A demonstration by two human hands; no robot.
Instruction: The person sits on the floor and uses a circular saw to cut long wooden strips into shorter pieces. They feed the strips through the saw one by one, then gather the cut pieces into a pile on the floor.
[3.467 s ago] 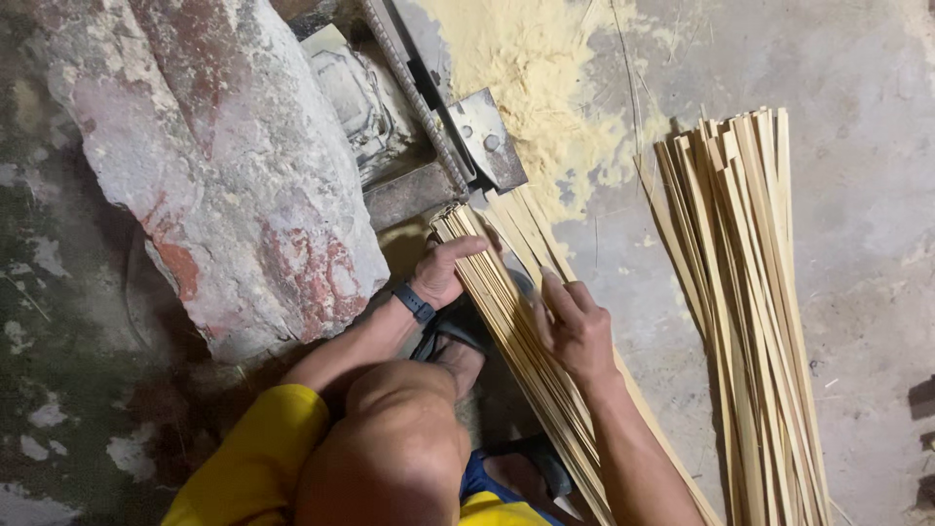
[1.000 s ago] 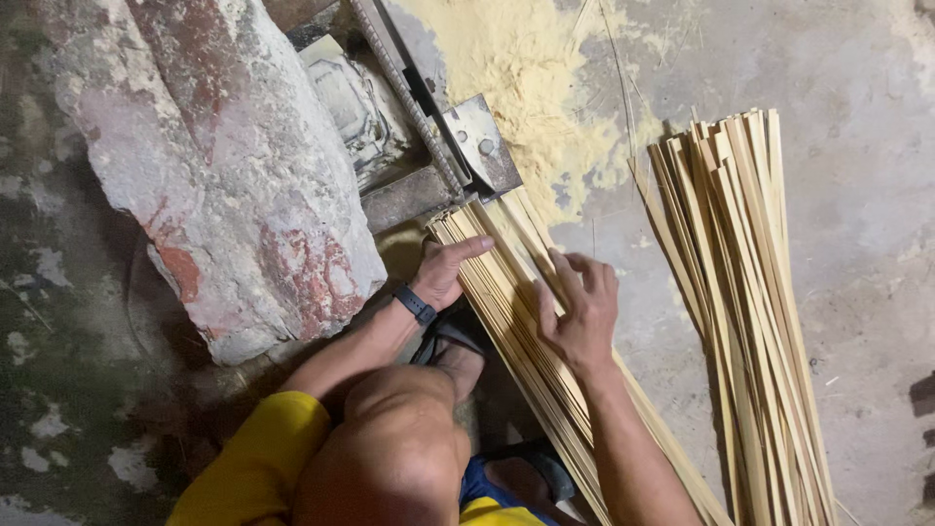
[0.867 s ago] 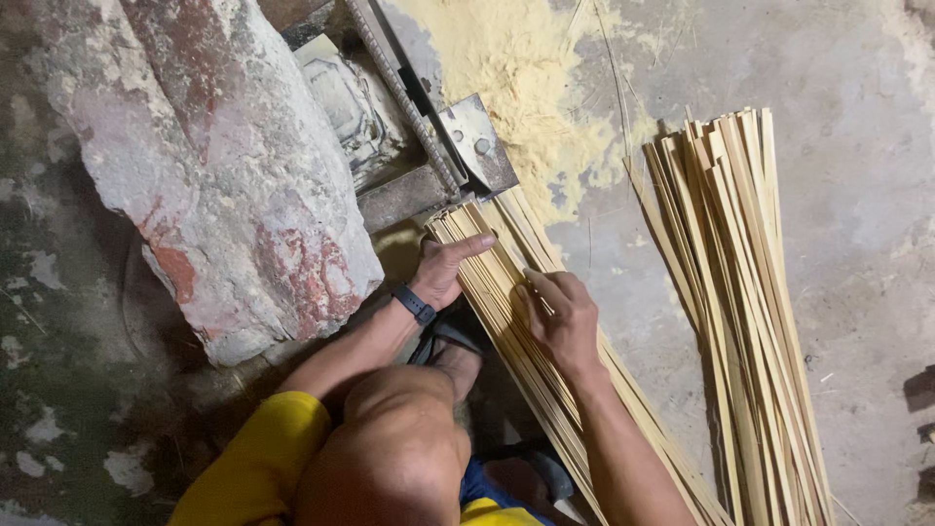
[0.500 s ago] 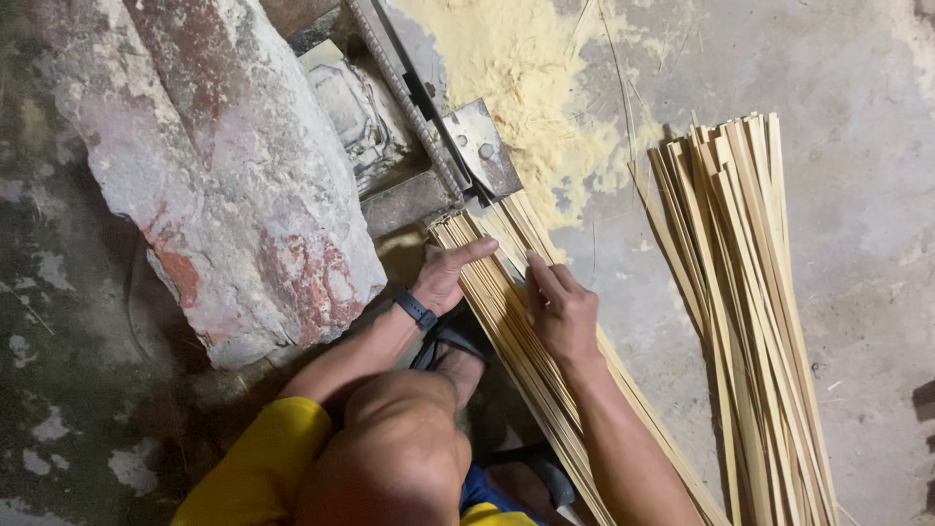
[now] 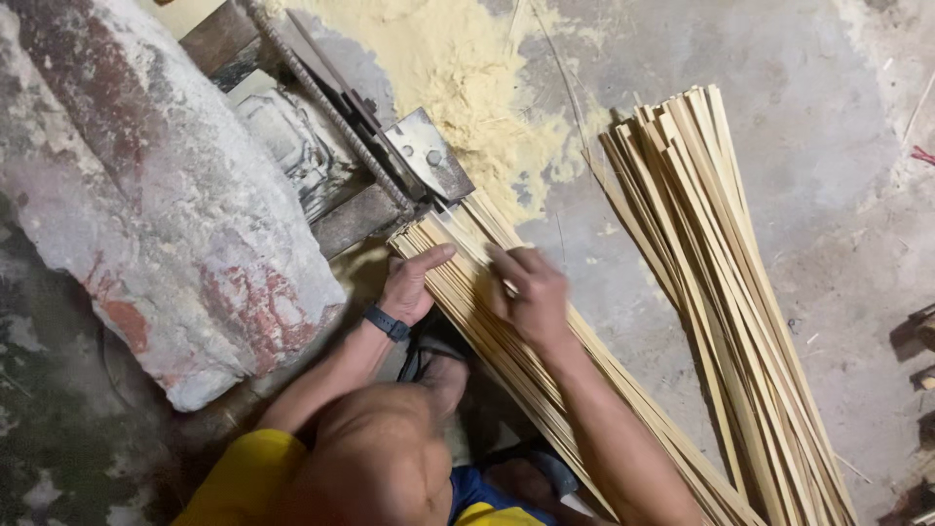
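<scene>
- While the head camera looks straight down, the left hand lies flat, fingers stretched, on the near bundle of bamboo strips, close to the bundle's far end; a dark wristband circles that wrist.
- The right hand rests on the same bundle just beside the left, fingers curled loosely over the top strips; whether it pinches a single strip cannot be told, as the hand is slightly blurred.
- The bundle runs slantwise across the concrete floor, from the metal plate of the cutting machine down toward the lower right edge of the view, passing under both hands.
- The far ends of these strips touch or nearly touch the plate, which carries bolt heads.
- A second pile of bamboo strips lies to the right, apart from the first, fanning a little at its upper end.
- Pale yellow sawdust is heaped on the floor behind the machine, between it and the second pile.
- A large rough stone block, grey with reddish patches, stands to the left, against the machine.
- The person's yellow sleeve shows at the bottom.
</scene>
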